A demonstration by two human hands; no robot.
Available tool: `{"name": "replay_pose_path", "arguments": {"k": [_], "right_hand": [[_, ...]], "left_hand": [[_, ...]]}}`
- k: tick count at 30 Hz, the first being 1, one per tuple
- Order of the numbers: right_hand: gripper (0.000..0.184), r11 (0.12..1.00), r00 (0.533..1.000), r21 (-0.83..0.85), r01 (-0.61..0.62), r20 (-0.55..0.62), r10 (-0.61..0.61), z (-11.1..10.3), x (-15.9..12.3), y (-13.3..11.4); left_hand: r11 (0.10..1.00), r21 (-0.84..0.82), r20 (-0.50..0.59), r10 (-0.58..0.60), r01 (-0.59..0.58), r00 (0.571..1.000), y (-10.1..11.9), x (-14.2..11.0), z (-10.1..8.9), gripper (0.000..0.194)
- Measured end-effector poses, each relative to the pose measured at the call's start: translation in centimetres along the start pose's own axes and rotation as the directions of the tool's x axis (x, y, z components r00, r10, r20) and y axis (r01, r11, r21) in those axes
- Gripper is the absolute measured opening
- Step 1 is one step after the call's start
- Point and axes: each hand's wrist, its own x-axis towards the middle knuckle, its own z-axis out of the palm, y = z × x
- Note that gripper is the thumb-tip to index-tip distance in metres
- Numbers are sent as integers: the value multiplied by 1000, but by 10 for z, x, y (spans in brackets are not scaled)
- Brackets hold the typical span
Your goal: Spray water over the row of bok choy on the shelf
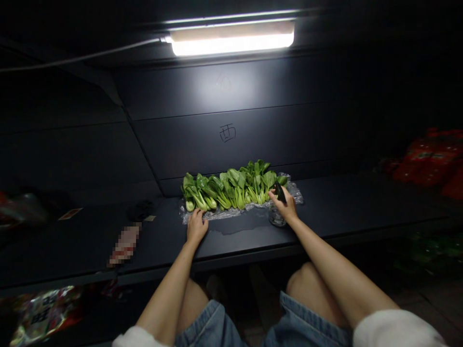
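Note:
Several heads of bok choy lie side by side in a row on clear plastic wrap, with leaves toward the back panel and pale stems toward me. My right hand is closed around a spray bottle with a black trigger head and a clear body, standing at the right front of the row. At the left front, my left hand rests with its fingers stretched at the stem ends and the wrap's edge, holding nothing that I can see. A wet patch shows on the shelf between my hands.
The dark shelf runs across, with a lit tube lamp above. Red packages are at the far right. A blurred-out item and a small card lie to the left. Shiny snack bags sit below.

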Motion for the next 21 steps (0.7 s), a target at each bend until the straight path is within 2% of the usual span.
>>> {"name": "replay_pose_path", "arguments": {"k": [4, 7, 9, 11, 15, 17, 19, 21], "right_hand": [[98, 992, 998, 118, 54, -26, -51, -1, 3, 15], [112, 974, 988, 180, 139, -90, -124, -2, 2, 23], [108, 967, 974, 181, 181, -171, -150, -8, 1, 22], [97, 965, 951, 144, 221, -252, -180, -17, -2, 15], [79, 946, 907, -17, 324, -280, -315, -29, -9, -18], [73, 935, 921, -67, 347, -165, -354, -24, -12, -38], [70, 924, 926, -58, 378, 39, -376, -13, -14, -54], [75, 923, 907, -54, 380, 216, -361, 1, -16, -67]], "left_hand": [[1000, -6, -3, -9, 9, 1000, 0, 0, 1, 38], [1000, -22, -7, -19, 18, 1000, 0, 0, 1, 38], [999, -43, -24, -19, 17, 1000, 3, 1, 0, 41], [997, -72, -59, -15, 10, 998, 8, 3, -2, 44], [986, -167, -123, 7, -27, 992, 31, 9, -10, 49], [972, -229, -143, 18, -50, 990, 48, 12, -16, 52], [954, -296, -130, 15, -53, 991, 66, 15, -22, 58], [927, -375, -40, -1, -14, 999, 82, 19, -30, 71]]}}
